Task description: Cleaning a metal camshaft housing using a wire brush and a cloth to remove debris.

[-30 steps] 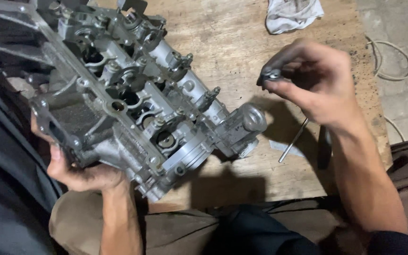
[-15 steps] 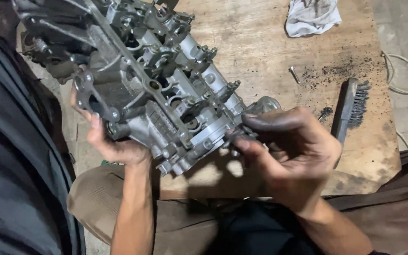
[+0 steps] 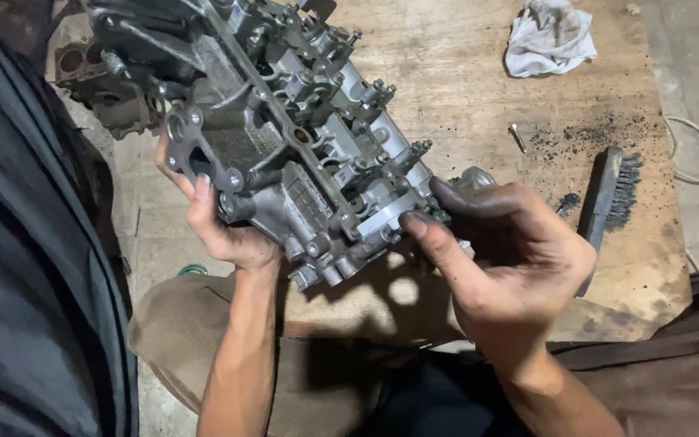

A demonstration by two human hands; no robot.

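The left hand (image 3: 222,226) grips the underside of a grey metal cylinder head (image 3: 285,137) tilted over the wooden board (image 3: 463,97). The right hand (image 3: 511,267) pinches its near end. Beyond lie a wire brush (image 3: 608,198), a bolt (image 3: 517,137) and a white rag (image 3: 549,36).

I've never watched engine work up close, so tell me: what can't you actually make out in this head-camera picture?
- Right hand: whatever its fingertips pinch against the cylinder head is hidden by the fingers themselves.
- Cylinder head's far end: cut off by the top edge.
- Wire brush: its handle is covered by the right hand.
- Left hand: its fingers are hidden behind the casting.
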